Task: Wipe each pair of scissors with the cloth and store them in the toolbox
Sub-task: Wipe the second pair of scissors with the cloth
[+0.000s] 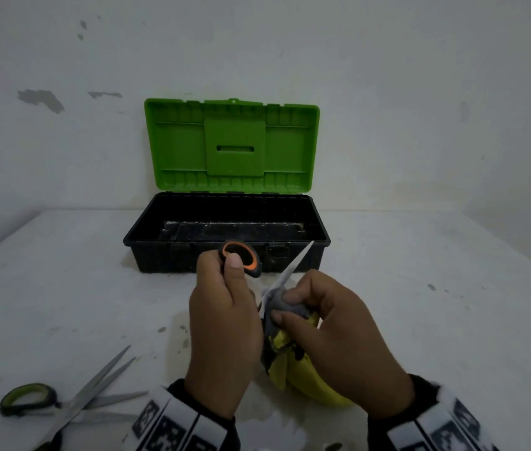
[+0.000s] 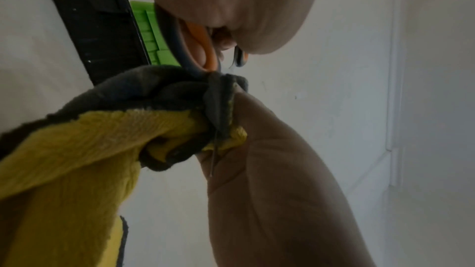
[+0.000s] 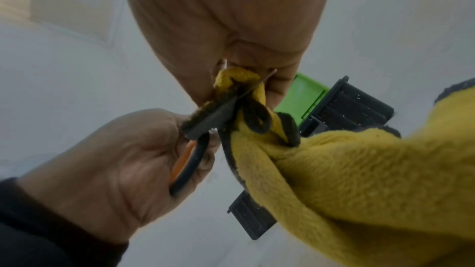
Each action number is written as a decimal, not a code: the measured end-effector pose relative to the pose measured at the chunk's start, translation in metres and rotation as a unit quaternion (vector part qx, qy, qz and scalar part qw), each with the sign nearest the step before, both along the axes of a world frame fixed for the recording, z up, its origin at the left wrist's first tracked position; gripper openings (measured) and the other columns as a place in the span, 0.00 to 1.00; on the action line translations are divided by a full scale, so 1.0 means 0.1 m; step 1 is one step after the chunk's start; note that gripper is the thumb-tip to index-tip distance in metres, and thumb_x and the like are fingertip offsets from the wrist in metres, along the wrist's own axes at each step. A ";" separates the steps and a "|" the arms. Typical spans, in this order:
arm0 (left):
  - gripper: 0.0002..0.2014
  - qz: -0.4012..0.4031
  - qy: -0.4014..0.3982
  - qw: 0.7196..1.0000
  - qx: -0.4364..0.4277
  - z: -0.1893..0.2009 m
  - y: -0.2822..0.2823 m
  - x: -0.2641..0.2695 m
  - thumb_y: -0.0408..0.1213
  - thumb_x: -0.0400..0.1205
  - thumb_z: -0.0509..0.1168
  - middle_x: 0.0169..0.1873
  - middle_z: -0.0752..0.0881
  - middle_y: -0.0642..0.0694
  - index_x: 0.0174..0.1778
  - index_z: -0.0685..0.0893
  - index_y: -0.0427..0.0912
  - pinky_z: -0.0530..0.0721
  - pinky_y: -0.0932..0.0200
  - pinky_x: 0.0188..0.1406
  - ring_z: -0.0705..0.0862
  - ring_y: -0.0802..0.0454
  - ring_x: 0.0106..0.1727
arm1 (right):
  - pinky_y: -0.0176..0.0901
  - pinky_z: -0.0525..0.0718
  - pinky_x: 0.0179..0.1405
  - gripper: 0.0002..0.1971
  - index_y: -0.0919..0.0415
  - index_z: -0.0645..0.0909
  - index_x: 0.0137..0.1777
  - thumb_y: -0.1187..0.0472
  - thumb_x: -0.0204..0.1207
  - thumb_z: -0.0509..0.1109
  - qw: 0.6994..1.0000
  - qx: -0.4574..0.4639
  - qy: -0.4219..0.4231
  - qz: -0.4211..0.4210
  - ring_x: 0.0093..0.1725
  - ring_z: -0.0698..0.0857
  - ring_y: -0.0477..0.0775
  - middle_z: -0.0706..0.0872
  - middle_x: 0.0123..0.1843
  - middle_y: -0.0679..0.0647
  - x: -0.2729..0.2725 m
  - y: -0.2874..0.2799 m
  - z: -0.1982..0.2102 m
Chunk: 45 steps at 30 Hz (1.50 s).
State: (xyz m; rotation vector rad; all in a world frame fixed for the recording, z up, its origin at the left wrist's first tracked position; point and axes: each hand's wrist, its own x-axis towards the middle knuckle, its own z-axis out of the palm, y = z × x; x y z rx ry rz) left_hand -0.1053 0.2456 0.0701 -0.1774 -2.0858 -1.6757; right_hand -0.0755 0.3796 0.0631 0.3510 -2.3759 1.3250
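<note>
Left hand (image 1: 222, 323) is gripping the black-and-orange-handled steel scissors (image 1: 241, 257) by the handles, fingers curled round the moulded loops, one fingertip showing through the orange-lined ring. The bare blade is slanting up and to the right, its tip in front of the toolbox's near wall.

Right hand (image 1: 339, 340) is pinching the fuzzy yellow cloth with dark grey backing (image 1: 285, 340) around the blade near the pivot; thumb and fingers are pressing the folded grey nap against the metal. The cloth's loose end is hanging down in thick yellow folds toward the table. The right wrist view shows the thin blade edge (image 3: 259, 84) sandwiched inside the plush fold.

Black ribbed plastic toolbox with an upright bright green lid (image 1: 226, 252) is standing open on the white, stained table (image 1: 436, 304), just beyond the hands, against the scuffed white wall (image 1: 420, 92).

Second pair, green-and-black-handled steel scissors (image 1: 72, 402), is lying on the table at near left, blades parted, well apart from the toolbox.
</note>
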 end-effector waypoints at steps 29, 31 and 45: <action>0.13 0.041 -0.036 0.988 0.146 0.05 -0.28 -0.12 0.47 0.89 0.52 0.23 0.74 0.52 0.43 0.76 0.48 0.75 0.50 0.26 0.72 0.48 0.28 | 0.35 0.84 0.32 0.09 0.55 0.83 0.35 0.64 0.70 0.80 0.999 0.015 -0.036 0.005 0.33 0.88 0.46 0.90 0.34 0.49 0.06 0.37 0.17; 0.13 0.052 -0.058 0.979 0.187 0.06 -0.35 -0.18 0.46 0.89 0.52 0.23 0.76 0.54 0.44 0.76 0.46 0.75 0.51 0.27 0.75 0.50 0.29 | 0.35 0.85 0.30 0.08 0.56 0.83 0.36 0.65 0.71 0.79 0.998 0.016 -0.055 -0.011 0.32 0.89 0.48 0.90 0.34 0.52 0.04 0.53 0.18; 0.11 -0.008 -0.112 0.919 0.378 0.13 -0.23 -0.22 0.38 0.89 0.53 0.30 0.75 0.49 0.46 0.79 0.45 0.84 0.52 0.29 0.79 0.55 0.30 | 0.31 0.76 0.57 0.09 0.40 0.80 0.56 0.42 0.79 0.67 0.920 0.358 -0.147 -0.060 0.54 0.81 0.38 0.82 0.55 0.35 -0.25 0.70 0.11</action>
